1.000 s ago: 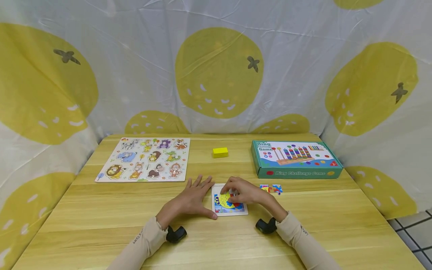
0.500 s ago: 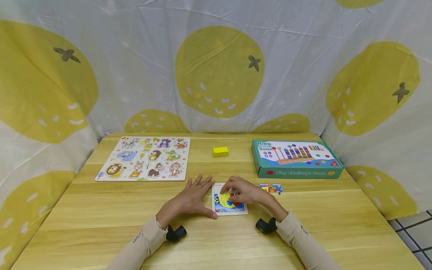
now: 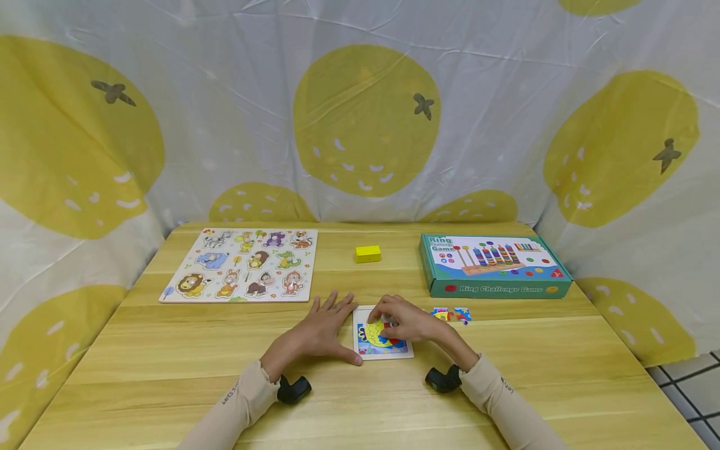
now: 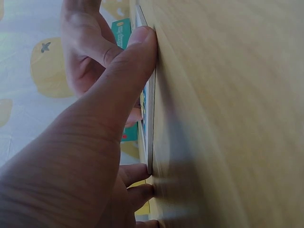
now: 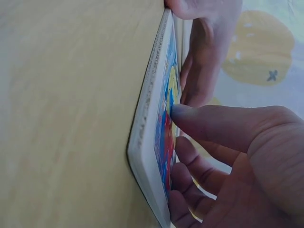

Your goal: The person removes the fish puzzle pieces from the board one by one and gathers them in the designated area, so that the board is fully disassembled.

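A small jigsaw puzzle in a pale frame (image 3: pixel 387 357) lies on the table, its picture showing yellow, red and blue. My left hand (image 3: pixel 326 331) spreads its fingers along the frame's left side; its thumb (image 4: pixel 140 42) rests at the near corner, and fingertips touch the far corner in the left wrist view. Over the puzzle arches my right hand (image 3: pixel 407 322), fingers bent. Its thumb (image 5: pixel 183 114) and fingertips touch the picture surface in the right wrist view. I cannot tell whether they pinch a piece. Loose puzzle pieces (image 3: pixel 462 314) lie right of the frame, partly behind the right wrist.
At the back left lies a wooden animal puzzle board (image 3: pixel 242 265). A yellow block (image 3: pixel 368 254) sits beyond the hands. A green Ring Challenge Game box (image 3: pixel 495 265) stands at the back right. A lemon-patterned curtain (image 3: pixel 365 125) hangs behind the table (image 3: pixel 360 412).
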Demonstrator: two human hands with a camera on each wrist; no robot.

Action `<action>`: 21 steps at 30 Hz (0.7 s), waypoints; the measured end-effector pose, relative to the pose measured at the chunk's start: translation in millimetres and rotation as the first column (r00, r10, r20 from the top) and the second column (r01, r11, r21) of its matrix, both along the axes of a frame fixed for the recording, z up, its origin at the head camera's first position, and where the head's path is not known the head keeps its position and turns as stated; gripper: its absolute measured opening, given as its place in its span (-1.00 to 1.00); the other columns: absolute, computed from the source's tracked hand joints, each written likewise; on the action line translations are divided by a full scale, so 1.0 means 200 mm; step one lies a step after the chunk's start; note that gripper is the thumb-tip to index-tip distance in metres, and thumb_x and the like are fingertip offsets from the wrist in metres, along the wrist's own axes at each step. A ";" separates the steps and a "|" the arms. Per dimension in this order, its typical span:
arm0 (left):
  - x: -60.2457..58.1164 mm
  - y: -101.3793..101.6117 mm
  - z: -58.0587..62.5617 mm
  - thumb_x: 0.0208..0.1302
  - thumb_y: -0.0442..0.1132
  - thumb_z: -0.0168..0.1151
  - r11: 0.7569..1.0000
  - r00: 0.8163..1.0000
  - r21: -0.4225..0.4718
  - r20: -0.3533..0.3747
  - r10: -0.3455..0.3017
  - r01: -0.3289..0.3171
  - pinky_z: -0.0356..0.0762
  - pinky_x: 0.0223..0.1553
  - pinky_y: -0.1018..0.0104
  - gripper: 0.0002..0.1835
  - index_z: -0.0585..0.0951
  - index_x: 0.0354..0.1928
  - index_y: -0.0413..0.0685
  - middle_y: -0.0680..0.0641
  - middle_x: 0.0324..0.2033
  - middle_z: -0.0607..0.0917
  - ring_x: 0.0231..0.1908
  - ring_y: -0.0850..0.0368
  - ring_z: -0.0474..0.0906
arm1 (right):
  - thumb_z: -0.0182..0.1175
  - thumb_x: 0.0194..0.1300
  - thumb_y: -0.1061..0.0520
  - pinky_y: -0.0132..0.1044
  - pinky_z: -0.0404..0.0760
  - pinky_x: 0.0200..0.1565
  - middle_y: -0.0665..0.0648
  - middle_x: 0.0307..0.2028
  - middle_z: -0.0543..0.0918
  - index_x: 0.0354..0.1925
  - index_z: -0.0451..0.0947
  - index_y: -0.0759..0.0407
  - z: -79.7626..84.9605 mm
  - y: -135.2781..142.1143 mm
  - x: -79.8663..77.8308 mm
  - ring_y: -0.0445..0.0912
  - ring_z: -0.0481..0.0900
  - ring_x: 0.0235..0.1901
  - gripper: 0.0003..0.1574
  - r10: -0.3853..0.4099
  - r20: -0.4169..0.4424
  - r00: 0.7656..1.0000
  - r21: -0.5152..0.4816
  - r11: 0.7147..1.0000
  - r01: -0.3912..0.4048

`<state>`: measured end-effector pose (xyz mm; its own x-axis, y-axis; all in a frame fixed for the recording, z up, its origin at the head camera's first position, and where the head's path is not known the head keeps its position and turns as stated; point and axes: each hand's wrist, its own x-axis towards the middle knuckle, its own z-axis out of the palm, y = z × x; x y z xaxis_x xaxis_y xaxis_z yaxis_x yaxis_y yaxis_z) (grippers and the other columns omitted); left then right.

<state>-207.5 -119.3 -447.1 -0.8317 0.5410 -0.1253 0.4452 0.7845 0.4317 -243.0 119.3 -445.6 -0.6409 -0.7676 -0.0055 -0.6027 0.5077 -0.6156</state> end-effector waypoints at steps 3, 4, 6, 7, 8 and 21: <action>0.00 0.00 0.00 -0.20 0.47 0.36 1.000 1.000 0.000 0.003 0.001 -0.001 -0.39 0.33 -0.35 0.25 0.13 0.48 -0.03 -0.07 0.49 0.02 0.46 -0.24 -0.25 | 0.28 0.21 0.26 -0.29 0.40 -0.09 0.04 -0.14 0.52 -0.07 0.60 0.13 0.00 0.00 0.00 -0.08 0.39 -0.16 -0.71 -0.005 0.006 1.000 0.001 1.000 0.005; 0.00 0.00 0.00 -0.20 0.46 0.36 1.000 1.000 -0.002 0.004 0.001 -0.001 -0.39 0.33 -0.35 0.24 0.13 0.48 -0.02 -0.07 0.49 0.02 0.46 -0.24 -0.25 | 0.28 0.21 0.26 -0.28 0.40 -0.09 0.04 -0.14 0.52 -0.07 0.60 0.13 0.00 0.00 0.00 -0.08 0.39 -0.15 -0.71 -0.005 0.009 1.000 0.001 1.000 0.005; 0.00 0.00 0.00 -0.20 0.46 0.36 1.000 1.000 -0.003 0.004 0.002 -0.002 -0.39 0.34 -0.34 0.24 0.13 0.48 -0.02 -0.07 0.49 0.02 0.47 -0.24 -0.25 | 0.28 0.20 0.27 -0.28 0.40 -0.09 0.04 -0.14 0.52 -0.07 0.59 0.14 0.00 0.00 0.00 -0.08 0.38 -0.16 -0.71 -0.007 0.012 1.000 0.000 1.000 0.007; 0.00 0.00 0.00 -0.20 0.46 0.36 1.000 1.000 -0.003 0.005 0.002 -0.002 -0.39 0.34 -0.34 0.24 0.13 0.48 -0.02 -0.07 0.49 0.02 0.47 -0.24 -0.26 | 0.28 0.20 0.27 -0.28 0.39 -0.09 0.04 -0.14 0.52 -0.07 0.59 0.14 0.00 0.00 0.00 -0.09 0.38 -0.16 -0.71 -0.007 0.014 1.000 0.000 1.000 0.007; 0.00 0.00 0.00 -0.20 0.46 0.35 1.000 1.000 -0.004 0.005 0.003 -0.003 -0.39 0.34 -0.34 0.24 0.13 0.48 -0.02 -0.07 0.49 0.02 0.47 -0.24 -0.26 | 0.28 0.20 0.27 -0.28 0.39 -0.09 0.04 -0.14 0.52 -0.07 0.59 0.14 0.00 0.00 0.00 -0.09 0.38 -0.16 -0.71 -0.006 0.014 1.000 0.000 1.000 0.006; 0.00 0.00 -0.01 -0.20 0.48 0.34 1.000 1.000 -0.004 -0.001 -0.001 0.001 -0.38 0.34 -0.34 0.24 0.13 0.48 -0.02 -0.06 0.49 0.02 0.46 -0.24 -0.26 | 0.29 0.16 0.29 -0.30 0.37 -0.14 0.03 -0.19 0.52 -0.10 0.57 0.11 0.00 0.00 0.00 -0.08 0.37 -0.20 -0.69 -0.015 0.031 0.999 -0.020 1.000 0.016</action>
<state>-208.0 -119.5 -448.3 -0.8313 0.5411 -0.1269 0.4463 0.7860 0.4278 -243.3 118.6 -445.4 -0.6524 -0.7578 -0.0100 -0.5755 0.5040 -0.6440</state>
